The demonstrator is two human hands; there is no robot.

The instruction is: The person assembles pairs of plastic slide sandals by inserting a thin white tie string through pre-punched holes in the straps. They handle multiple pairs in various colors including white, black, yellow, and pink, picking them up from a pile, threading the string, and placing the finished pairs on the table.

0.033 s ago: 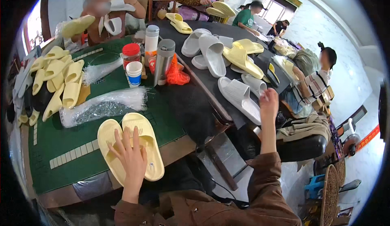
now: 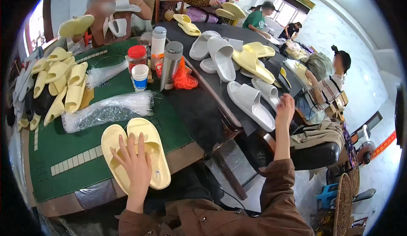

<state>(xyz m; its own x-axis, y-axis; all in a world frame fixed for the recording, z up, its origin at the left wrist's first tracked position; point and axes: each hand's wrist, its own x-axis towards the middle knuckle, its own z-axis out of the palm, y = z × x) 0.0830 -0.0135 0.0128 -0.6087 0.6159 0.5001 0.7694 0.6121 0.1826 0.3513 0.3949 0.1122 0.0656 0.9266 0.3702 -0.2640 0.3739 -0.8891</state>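
Fingers spread, my left hand (image 2: 136, 161) rests on a pair of pale yellow slippers (image 2: 157, 155) at the table's near edge. The slippers lie side by side, toes pointing away, and the hand covers part of both. My right hand (image 2: 285, 110) is raised out to the right, just beside a pair of light grey slippers (image 2: 250, 104). Its fingers are curled together; whatever is between them, if anything, is too small to make out. Beyond the yellow pair lies a bundle of thin clear plastic strands (image 2: 114, 108) in a clear wrapper.
Yellow slippers (image 2: 76, 87) are heaped at the left. A steel flask (image 2: 171, 64), a red-lidded jar (image 2: 137, 57), a paper cup (image 2: 140, 75) and an orange bag (image 2: 184, 78) stand mid-table. More slippers (image 2: 221, 55) cover the dark table, with several people around it.
My right hand has shifted slightly to the right and down, its fingers turning. At the back left, a person's yellow slipper has tilted. My left hand stays on the yellow slippers.
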